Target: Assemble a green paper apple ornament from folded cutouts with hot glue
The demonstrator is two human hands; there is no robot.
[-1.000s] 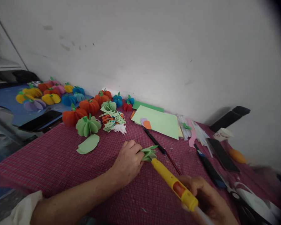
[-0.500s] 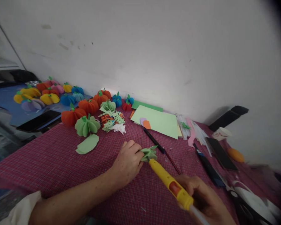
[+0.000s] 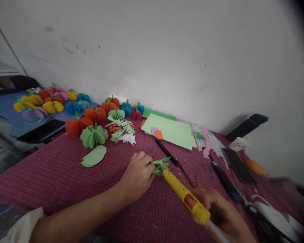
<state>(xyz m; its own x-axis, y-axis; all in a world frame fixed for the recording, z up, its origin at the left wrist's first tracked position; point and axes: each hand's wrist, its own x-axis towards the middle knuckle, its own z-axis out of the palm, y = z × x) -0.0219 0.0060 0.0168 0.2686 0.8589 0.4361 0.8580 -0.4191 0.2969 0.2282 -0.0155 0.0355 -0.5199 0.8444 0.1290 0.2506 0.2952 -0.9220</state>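
My left hand is closed around a small light-green paper pumpkin, whose folded segments and a darker green leaf stick out past the fingertips. In my right hand is a yellow hot glue gun with a clear glue stick coming out of its back end. The gun's tip meets the paper piece at its right side; whether it touches is hard to see. Left of my hands lie loose light-green paper cutouts beside a finished green paper pumpkin.
Paper pumpkins in several colours crowd the left and back. Paper scraps, a light-green sheet and a black pen lie ahead. To the right are a utility knife, a paper cup and scissors.
The glue gun has shifted very slightly right and its tip sits a little differently against the paper pumpkin. My left hand keeps its hold in nearly the same place.
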